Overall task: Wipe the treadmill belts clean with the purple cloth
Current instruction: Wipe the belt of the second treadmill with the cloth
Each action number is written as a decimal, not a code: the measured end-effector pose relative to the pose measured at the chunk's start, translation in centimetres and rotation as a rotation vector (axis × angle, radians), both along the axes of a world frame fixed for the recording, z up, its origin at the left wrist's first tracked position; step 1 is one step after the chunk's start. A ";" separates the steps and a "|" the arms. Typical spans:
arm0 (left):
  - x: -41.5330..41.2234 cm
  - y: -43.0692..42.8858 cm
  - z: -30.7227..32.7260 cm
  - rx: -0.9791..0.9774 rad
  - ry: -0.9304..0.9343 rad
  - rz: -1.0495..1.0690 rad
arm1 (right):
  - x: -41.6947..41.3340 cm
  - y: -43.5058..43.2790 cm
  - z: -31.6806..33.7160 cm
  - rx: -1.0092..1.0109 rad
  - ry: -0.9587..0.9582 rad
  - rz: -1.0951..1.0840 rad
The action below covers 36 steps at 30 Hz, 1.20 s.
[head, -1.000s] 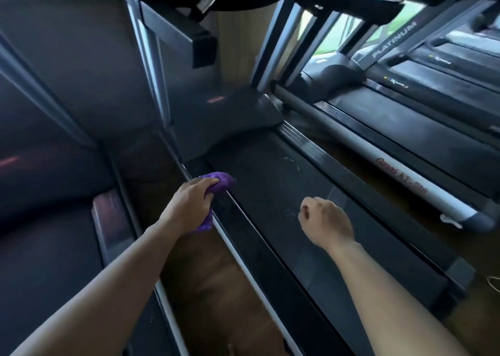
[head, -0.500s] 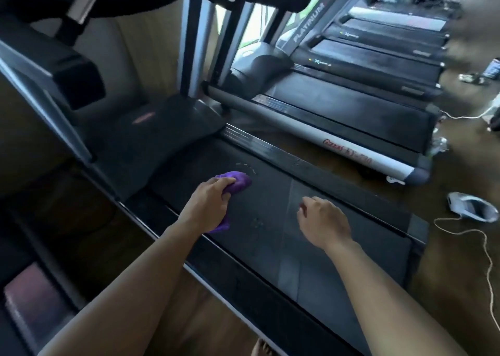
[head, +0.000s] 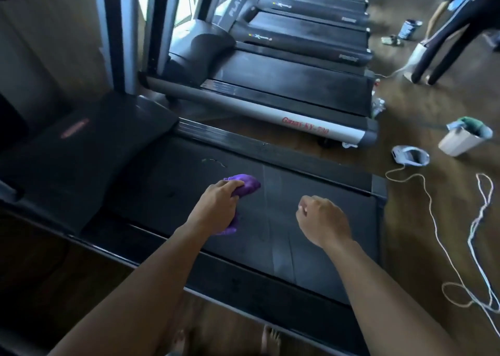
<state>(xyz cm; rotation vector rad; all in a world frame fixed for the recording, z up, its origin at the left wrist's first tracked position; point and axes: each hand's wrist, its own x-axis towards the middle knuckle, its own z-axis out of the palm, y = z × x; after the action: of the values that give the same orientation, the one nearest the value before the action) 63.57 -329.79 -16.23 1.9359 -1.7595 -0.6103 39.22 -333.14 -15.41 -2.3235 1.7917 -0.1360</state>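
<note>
left hand [head: 216, 206] has its fingers wrapped round the bunched purple cloth [head: 246, 183], down on the middle of the belt [head: 173, 171]; right hand [head: 322, 220] hangs nearer the rear edge, fingers curled, holding nothing

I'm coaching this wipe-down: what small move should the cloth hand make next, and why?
Probably slide the purple cloth forward to the pale smudge just beyond it on the belt: the left hand grips the cloth against the belt, and that mark looks unwiped.
</note>
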 end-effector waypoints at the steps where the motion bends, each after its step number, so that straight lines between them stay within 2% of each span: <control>1: 0.8 -0.2 -0.1 0.012 -0.002 -0.020 | 0.8 0.4 -0.2 -0.002 -0.002 -0.025; 10: 6.6 -1.2 -2.2 -0.009 -0.031 -0.174 | 6.6 4.0 -2.2 -0.050 -0.013 -0.176; 25: 6.1 -0.8 -9.4 0.026 -0.011 -0.179 | 7.4 4.2 -9.8 -0.016 0.021 -0.180; 30: 6.8 -2.0 -14.2 0.042 -0.021 -0.183 | 8.6 3.3 -14.7 0.010 -0.008 -0.196; 36: 9.3 -5.3 -23.3 0.062 -0.017 -0.205 | 11.1 0.8 -23.8 0.027 -0.028 -0.242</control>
<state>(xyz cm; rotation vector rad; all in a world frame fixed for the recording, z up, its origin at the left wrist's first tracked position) 72.84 -335.12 -39.56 1.8185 -1.9870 -0.7278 50.30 -332.30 -39.20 -2.0689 2.0413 -0.1783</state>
